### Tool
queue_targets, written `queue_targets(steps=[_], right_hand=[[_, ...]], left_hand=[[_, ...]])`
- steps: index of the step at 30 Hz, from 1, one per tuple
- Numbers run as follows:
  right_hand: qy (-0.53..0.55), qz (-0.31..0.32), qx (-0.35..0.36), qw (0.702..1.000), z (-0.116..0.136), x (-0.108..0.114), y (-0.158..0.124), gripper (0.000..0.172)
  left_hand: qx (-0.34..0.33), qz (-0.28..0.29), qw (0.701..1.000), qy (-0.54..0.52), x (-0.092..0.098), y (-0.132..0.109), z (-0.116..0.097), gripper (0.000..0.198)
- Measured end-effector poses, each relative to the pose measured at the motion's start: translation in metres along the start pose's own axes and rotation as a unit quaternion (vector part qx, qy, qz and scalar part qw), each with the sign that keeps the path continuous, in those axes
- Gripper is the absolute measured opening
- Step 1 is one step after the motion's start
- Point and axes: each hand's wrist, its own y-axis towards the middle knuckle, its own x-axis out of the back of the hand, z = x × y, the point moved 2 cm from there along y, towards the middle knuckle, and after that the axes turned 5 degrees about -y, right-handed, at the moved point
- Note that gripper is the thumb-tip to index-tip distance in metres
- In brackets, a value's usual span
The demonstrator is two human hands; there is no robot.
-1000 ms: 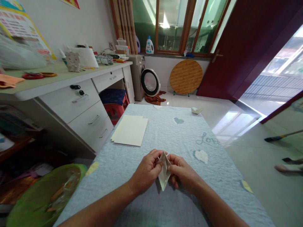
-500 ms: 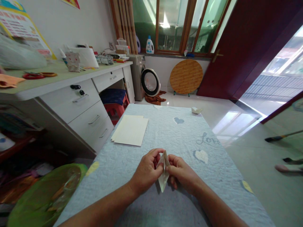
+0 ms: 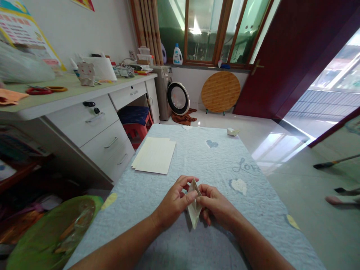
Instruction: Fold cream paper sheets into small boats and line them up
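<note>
Two sheets of cream paper (image 3: pixel 154 155) lie stacked on the blue quilted cover (image 3: pixel 165 240), well left of the hands. The left hand (image 3: pixel 174 200) pinches a narrow, pointed folded paper (image 3: pixel 193 206) between thumb and curled fingers, its tip aimed down over the cover. The right hand (image 3: pixel 216 206) grips the other side, fingers close. Both stay well inside the cover's edges; a small paper fold (image 3: pixel 233 131) sits far off at its edge.

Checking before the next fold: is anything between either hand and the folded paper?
Nothing visible stands between them: the left hand and the right hand both touch the folded paper, one at each side.
</note>
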Motion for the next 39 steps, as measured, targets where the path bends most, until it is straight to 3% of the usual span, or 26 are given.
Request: queue_targets(steps=[7,11,14,17,19,21,23,26,30,39], right_hand=[[-0.01,0.021,-0.016,1.0,-0.002,0.001,0.0,0.023],[-0.023,0.016,-0.013,1.0,0.0,0.004,-0.002,0.029],[-0.04,-0.018,0.011,0.999,0.005,0.012,-0.003,0.038],[-0.063,-0.104,0.064,0.991,0.01,0.026,-0.004,0.038],[-0.114,-0.207,0.129,0.963,0.014,0.035,-0.007,0.033],[-0.193,-0.311,0.206,0.908,0.017,0.039,-0.013,0.023],[-0.273,-0.354,0.274,0.851,0.02,0.036,-0.019,0.011],[-0.359,-0.302,0.323,0.822,0.018,0.023,-0.021,0.011],[-0.454,-0.218,0.298,0.811,0.008,0.007,-0.017,0.013],[-0.502,-0.222,0.281,0.787,-0.006,-0.003,-0.009,0.028]], left_hand=[[0.026,-0.022,0.997,-0.067,0.005,0.005,0.0,0.022],[0.036,-0.036,0.996,-0.072,0.004,0.008,-0.001,0.023],[0.048,-0.063,0.994,-0.073,0.005,0.009,0.0,0.024],[0.068,-0.095,0.991,-0.065,0.008,0.01,0.003,0.024],[0.082,-0.119,0.988,-0.058,0.009,0.011,0.006,0.023],[0.095,-0.14,0.984,-0.052,0.01,0.012,0.008,0.023],[0.103,-0.151,0.982,-0.056,0.01,0.013,0.01,0.024],[0.12,-0.15,0.98,-0.057,0.009,0.013,0.013,0.028],[0.13,-0.151,0.98,-0.021,0.012,0.012,0.015,0.031],[0.096,-0.136,0.986,0.031,0.016,0.01,0.013,0.024]])
